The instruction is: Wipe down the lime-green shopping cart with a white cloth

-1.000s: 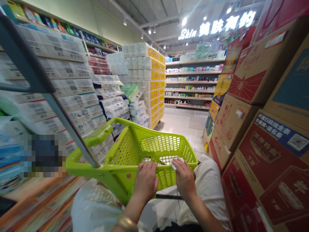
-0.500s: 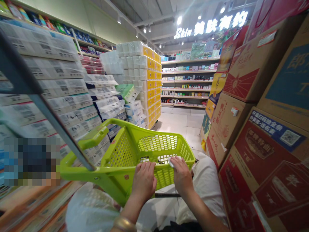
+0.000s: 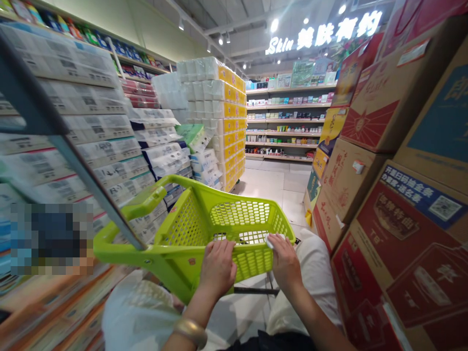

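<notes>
In front of me stands a lime-green plastic shopping cart basket [image 3: 252,262] with perforated walls and a grey metal handle pole [image 3: 98,195] rising at the left. My left hand [image 3: 218,268] is closed over the near rim, fingers curled to the inside and thumb outside. Farther right on the same rim, my right hand [image 3: 287,261] presses a small white wipe [image 3: 269,241] against the plastic; most of it is hidden under the fingers. A gold bracelet [image 3: 190,332] circles my left wrist.
Stacked cartons [image 3: 413,234] rise close on my right. Packs of paper goods [image 3: 84,102] are piled at left, with a tall stack of yellow-and-white packs [image 3: 234,126] beyond. Shelves [image 3: 288,105] line the back, behind a tiled floor [image 3: 266,175].
My right hand has slid right along the basket's near rim, carrying the white wipe. My left hand keeps its hold on the rim. The view has shifted slightly.
</notes>
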Tool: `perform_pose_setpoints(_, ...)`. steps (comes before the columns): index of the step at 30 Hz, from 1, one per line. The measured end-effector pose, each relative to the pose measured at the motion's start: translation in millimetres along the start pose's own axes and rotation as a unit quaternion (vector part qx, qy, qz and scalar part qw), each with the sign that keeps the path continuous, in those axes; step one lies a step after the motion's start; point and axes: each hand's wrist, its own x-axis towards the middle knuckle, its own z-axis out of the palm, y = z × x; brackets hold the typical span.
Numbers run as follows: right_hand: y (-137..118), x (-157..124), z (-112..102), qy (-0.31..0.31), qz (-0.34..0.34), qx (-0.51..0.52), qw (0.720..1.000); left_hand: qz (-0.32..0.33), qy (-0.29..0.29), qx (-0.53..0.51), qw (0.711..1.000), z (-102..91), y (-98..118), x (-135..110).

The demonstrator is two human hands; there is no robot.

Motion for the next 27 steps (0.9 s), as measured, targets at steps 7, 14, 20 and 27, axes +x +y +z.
perform_pose_setpoints(7, -20, 5, 4, -0.041, -0.031, 0.022, 0.998, 0.002, -0.014, -0.007, 1.0, -1.5, 0, 3)
perform_pose_setpoints(14, 6, 4, -2, -0.007, 0.018, -0.01, 1.0, -0.011, -0.015, -0.004, 1.0, -2.3, 0, 8)
perform_pose_setpoints(20, -21, 7, 8, -0.034, -0.018, 0.015, 0.999, -0.001, -0.022, -0.006, 1.0, -1.2, 1, 11)
perform_pose_setpoints(27, 20, 2, -12, -0.013, 0.0, -0.015, 1.0, 0.011, -0.03, -0.015, 0.999, -1.7, -2, 12)
